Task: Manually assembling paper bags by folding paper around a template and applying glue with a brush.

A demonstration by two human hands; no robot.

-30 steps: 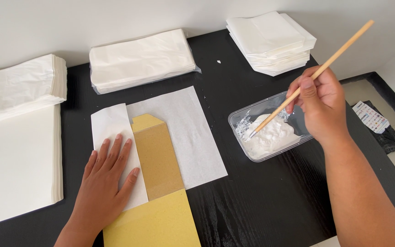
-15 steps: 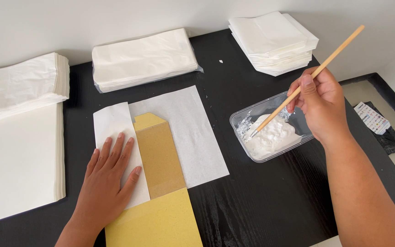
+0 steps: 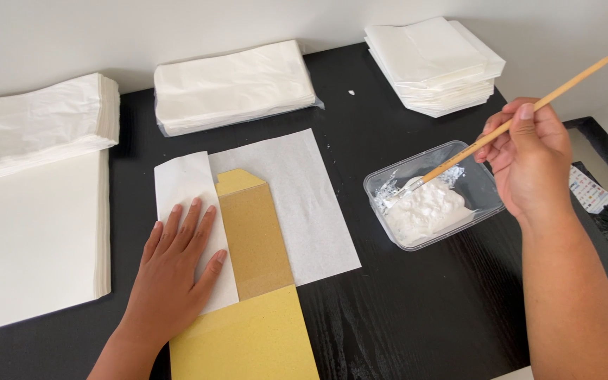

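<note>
Folded white paper (image 3: 190, 211) lies on the black bench (image 3: 402, 317), light and limp, best pinned flat near its fold against the brown template (image 3: 255, 239). The left hand (image 3: 177, 271) presses it, fingers spread open. Rightward, the right hand (image 3: 529, 162) grips a brush (image 3: 501, 130) in the paste tub (image 3: 431, 193), barely shifted since earlier.

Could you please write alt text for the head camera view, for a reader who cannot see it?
The right hand dips a wooden brush into a clear tub of white paste, while the left hand presses folded white paper beside a tan template.
</note>
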